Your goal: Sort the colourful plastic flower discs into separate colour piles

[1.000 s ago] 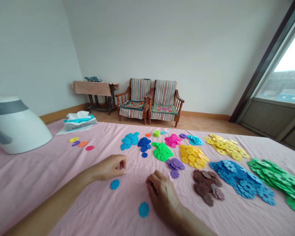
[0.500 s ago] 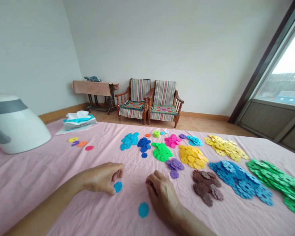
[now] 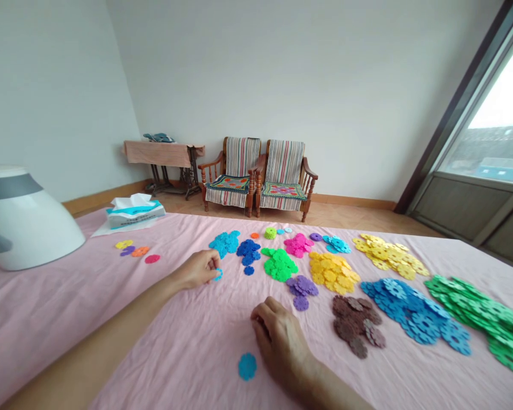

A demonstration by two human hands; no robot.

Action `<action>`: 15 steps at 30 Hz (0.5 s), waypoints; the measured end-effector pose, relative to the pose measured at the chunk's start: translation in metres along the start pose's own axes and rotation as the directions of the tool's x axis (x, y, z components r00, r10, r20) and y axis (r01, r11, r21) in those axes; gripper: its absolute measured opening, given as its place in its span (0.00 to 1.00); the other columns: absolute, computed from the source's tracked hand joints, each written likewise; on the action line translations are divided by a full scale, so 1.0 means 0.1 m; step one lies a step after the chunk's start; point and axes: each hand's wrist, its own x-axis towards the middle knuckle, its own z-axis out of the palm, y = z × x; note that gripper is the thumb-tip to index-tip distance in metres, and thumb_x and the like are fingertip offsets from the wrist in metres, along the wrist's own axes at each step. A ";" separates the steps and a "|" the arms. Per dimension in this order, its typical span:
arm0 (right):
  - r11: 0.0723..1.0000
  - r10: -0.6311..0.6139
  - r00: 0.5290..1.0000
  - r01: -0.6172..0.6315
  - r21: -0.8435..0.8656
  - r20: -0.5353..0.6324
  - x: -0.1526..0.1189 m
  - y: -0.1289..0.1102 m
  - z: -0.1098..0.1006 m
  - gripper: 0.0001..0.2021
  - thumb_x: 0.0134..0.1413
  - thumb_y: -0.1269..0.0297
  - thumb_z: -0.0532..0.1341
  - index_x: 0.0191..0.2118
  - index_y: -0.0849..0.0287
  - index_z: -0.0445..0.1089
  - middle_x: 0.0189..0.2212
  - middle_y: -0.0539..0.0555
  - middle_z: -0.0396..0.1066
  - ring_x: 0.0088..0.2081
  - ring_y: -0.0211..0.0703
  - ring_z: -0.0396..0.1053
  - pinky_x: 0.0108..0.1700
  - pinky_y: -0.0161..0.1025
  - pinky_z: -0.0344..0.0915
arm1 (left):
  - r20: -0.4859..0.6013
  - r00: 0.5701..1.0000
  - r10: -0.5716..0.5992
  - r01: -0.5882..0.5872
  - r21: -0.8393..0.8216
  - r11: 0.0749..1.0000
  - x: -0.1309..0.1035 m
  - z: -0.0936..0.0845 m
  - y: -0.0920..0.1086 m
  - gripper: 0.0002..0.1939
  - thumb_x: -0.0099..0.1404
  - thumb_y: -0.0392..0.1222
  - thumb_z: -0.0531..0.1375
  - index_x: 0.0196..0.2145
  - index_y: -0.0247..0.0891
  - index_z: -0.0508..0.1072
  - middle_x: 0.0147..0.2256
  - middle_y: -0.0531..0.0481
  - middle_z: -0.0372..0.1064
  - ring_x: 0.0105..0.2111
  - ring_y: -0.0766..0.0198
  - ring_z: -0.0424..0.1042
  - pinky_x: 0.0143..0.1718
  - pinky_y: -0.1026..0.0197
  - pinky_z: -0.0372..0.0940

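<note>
My left hand (image 3: 200, 270) pinches a light blue snowflake disc (image 3: 218, 275), just short of a pile of light blue discs (image 3: 224, 244). Beside that pile lie dark blue discs (image 3: 248, 250) and bright green ones (image 3: 279, 264). With its fingers curled under, my right hand (image 3: 281, 336) rests on the pink cloth (image 3: 188, 353); its palm and fingertips are hidden, so I cannot tell whether it holds anything. Another light blue snowflake disc (image 3: 247, 366) lies flat to the left of that hand. Purple discs (image 3: 301, 290) and brown discs (image 3: 354, 322) are heaped to its right.
Larger heaps of yellow discs (image 3: 333, 272), blue discs (image 3: 414, 310) and green discs (image 3: 479, 313) spread over the right side. A white jug (image 3: 34, 222) and a tissue pack (image 3: 134, 213) stand at the left, near several loose discs. Two wooden armchairs (image 3: 233, 176) are beyond the table.
My left hand has picked up the light blue snowflake disc from the cloth and carried it forward toward the light blue pile. My right hand stays in place.
</note>
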 end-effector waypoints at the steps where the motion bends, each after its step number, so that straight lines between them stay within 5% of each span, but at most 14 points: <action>1: 1.000 -0.001 1.000 0.001 -0.001 -0.005 0.00 0.00 0.00 0.08 0.56 0.75 0.53 0.31 0.59 0.67 0.30 0.51 0.67 0.33 0.37 0.65 0.34 0.31 0.56 | -0.056 0.998 -0.008 0.008 0.001 1.000 0.11 0.03 -0.06 0.04 0.49 0.36 0.57 0.25 0.38 0.62 0.18 0.59 0.62 0.18 0.68 0.66 0.20 0.67 0.57; 6: 1.000 -0.007 1.000 0.008 0.007 -0.015 -0.01 -0.02 -0.01 0.08 0.56 0.75 0.53 0.31 0.59 0.68 0.30 0.51 0.67 0.33 0.36 0.65 0.34 0.31 0.56 | -0.294 0.955 -0.046 0.049 0.002 0.999 0.37 0.06 -0.27 0.06 0.53 0.36 0.55 0.31 0.39 0.61 0.26 0.55 0.66 0.23 0.67 0.70 0.26 0.66 0.62; 10: 1.000 -0.005 1.000 0.005 0.017 -0.015 -0.01 -0.04 -0.03 0.08 0.55 0.75 0.53 0.30 0.59 0.68 0.29 0.51 0.67 0.32 0.37 0.65 0.33 0.31 0.56 | -0.413 0.905 0.104 -0.025 0.193 0.981 0.25 0.01 -0.20 0.08 0.54 0.37 0.56 0.34 0.38 0.64 0.35 0.50 0.68 0.31 0.65 0.69 0.34 0.63 0.62; 12: 0.999 -0.002 1.000 0.004 0.047 -0.028 -0.01 -0.03 -0.03 0.08 0.55 0.75 0.53 0.30 0.59 0.68 0.29 0.51 0.67 0.32 0.36 0.65 0.32 0.32 0.55 | -0.286 0.944 0.163 -0.092 0.247 0.965 0.11 0.02 -0.06 0.03 0.56 0.37 0.55 0.30 0.38 0.66 0.31 0.51 0.68 0.30 0.64 0.68 0.34 0.63 0.61; 15: 0.994 0.049 0.995 -0.040 0.105 -0.092 -0.01 0.01 -0.01 0.09 0.54 0.75 0.53 0.30 0.59 0.68 0.29 0.51 0.67 0.31 0.36 0.64 0.32 0.32 0.55 | 0.103 0.978 0.181 -0.196 0.158 0.968 -0.18 0.09 0.23 0.04 0.56 0.38 0.55 0.26 0.36 0.67 0.25 0.53 0.66 0.26 0.66 0.65 0.27 0.66 0.58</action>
